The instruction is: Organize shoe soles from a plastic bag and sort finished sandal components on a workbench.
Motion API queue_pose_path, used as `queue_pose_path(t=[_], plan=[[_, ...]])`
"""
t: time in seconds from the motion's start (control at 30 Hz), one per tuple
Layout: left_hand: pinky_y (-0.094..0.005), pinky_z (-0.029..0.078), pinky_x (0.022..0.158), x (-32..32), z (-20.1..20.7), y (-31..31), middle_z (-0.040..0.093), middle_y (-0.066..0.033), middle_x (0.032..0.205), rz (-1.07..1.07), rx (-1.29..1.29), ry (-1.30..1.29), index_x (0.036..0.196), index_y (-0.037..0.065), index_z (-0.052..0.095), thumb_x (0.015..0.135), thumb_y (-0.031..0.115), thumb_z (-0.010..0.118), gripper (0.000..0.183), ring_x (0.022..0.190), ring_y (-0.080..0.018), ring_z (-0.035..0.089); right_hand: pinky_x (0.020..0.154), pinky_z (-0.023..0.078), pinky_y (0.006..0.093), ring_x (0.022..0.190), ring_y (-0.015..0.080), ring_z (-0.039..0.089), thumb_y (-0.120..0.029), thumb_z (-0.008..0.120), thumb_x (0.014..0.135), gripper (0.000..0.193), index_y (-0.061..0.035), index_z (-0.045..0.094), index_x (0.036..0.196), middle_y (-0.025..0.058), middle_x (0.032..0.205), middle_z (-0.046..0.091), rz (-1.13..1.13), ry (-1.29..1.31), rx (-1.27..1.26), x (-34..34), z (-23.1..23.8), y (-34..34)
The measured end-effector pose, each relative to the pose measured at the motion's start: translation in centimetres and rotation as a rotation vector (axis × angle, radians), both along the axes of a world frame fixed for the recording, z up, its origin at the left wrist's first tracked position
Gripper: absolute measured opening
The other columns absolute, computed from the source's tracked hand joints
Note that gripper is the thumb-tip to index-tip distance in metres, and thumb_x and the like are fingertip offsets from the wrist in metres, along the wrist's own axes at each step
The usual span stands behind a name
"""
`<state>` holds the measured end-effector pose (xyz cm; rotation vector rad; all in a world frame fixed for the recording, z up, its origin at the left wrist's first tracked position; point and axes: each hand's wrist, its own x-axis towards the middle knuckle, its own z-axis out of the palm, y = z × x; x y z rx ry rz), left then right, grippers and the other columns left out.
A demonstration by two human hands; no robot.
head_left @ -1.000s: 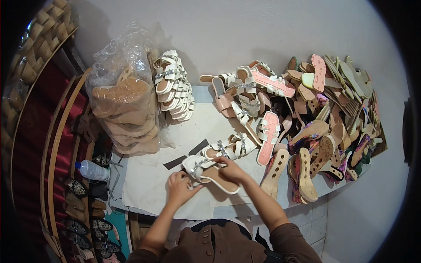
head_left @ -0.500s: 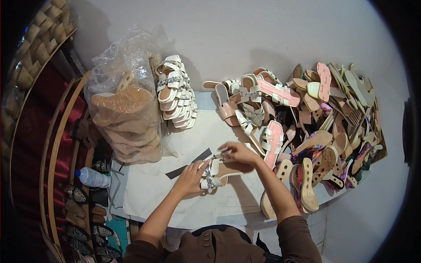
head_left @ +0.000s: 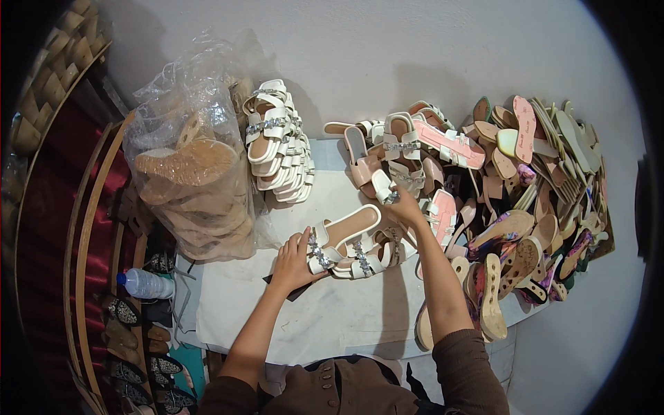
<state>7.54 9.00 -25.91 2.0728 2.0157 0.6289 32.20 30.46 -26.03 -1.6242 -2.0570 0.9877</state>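
My left hand (head_left: pixel 294 264) is closed on a white sandal (head_left: pixel 354 225) with a jewelled strap and a tan insole, held just above the white-covered table. A second jewelled white sandal (head_left: pixel 372 263) lies against it, toe also to the left. At the near edge of the shoe pile, my right hand (head_left: pixel 407 209) grips another white sandal (head_left: pixel 382 185) by its jewelled strap. Its fingers are partly hidden behind the hand. Partly beneath my left hand lies a flat dark strip (head_left: pixel 299 288).
Paired white sandals (head_left: pixel 280 149) stand stacked at the back, beside a clear plastic bag (head_left: pixel 190 173) of tan soles. Loose sandals, soles and wooden-looking wedges (head_left: pixel 515 263) crowd the right side. A water bottle (head_left: pixel 146 283) and shoe shelves (head_left: pixel 117 332) are at left.
My right hand has left the sandal at the middle and reached up and right to one in the pile. The sandals by my left hand have been turned, and two now show there.
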Motion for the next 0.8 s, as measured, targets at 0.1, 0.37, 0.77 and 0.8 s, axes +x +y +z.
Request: queue_pose_path(t=[0.1, 0.37, 0.77, 0.8], plan=[[-0.0414, 0.038, 0.088, -0.7, -0.7, -1.1, 0.040, -0.0166, 0.116, 0.043, -0.011, 0.017, 0.136, 0.006, 0.021, 0.053, 0.043, 0.079, 0.107, 0.105, -0.0331, 0.044, 0.075, 0.047, 0.0358, 0.086, 0.0322, 0.061, -0.033, 0.071, 0.059, 0.066, 0.0019, 0.049, 0.111, 0.0225, 0.094, 0.061, 0.010, 0.097, 0.056, -1.4, 3.1, -1.9], [-0.0417, 0.033, 0.092, -0.5, -1.1, -3.2, 0.037, -0.0172, 0.119, 0.060, -0.074, -0.001, 0.136, 0.004, 0.018, 0.053, 0.038, 0.079, 0.108, 0.109, -0.0334, 0.040, 0.058, 0.049, 0.0399, 0.066, 0.0328, 0.062, -0.059, 0.060, 0.066, 0.065, 0.0019, 0.052, 0.087, 0.0172, 0.074, 0.063, -0.044, -0.383, 0.342, -2.6, 10.4, -7.3], [-0.0417, 0.033, 0.091, 2.3, -1.0, -6.4, 0.038, -0.0179, 0.117, 0.105, 0.029, 0.076, 0.134, 0.004, 0.023, 0.056, 0.040, 0.076, 0.102, 0.106, -0.0330, 0.041, 0.051, 0.047, 0.0381, 0.059, 0.0293, 0.063, -0.064, 0.047, 0.074, 0.066, -0.0010, 0.066, 0.067, 0.0154, 0.064, 0.063, -0.235, -0.589, 0.353, -2.0, 8.7, -8.1], [-0.0422, 0.033, 0.090, 2.8, -0.9, -6.4, 0.038, -0.0179, 0.117, 0.106, 0.051, 0.111, 0.134, 0.003, 0.023, 0.056, 0.040, 0.076, 0.101, 0.106, -0.0333, 0.041, 0.052, 0.047, 0.0387, 0.061, 0.0299, 0.063, -0.065, 0.046, 0.074, 0.068, -0.0010, 0.067, 0.068, 0.0163, 0.065, 0.063, -0.232, -0.593, 0.345, -2.1, 8.4, -8.1]])
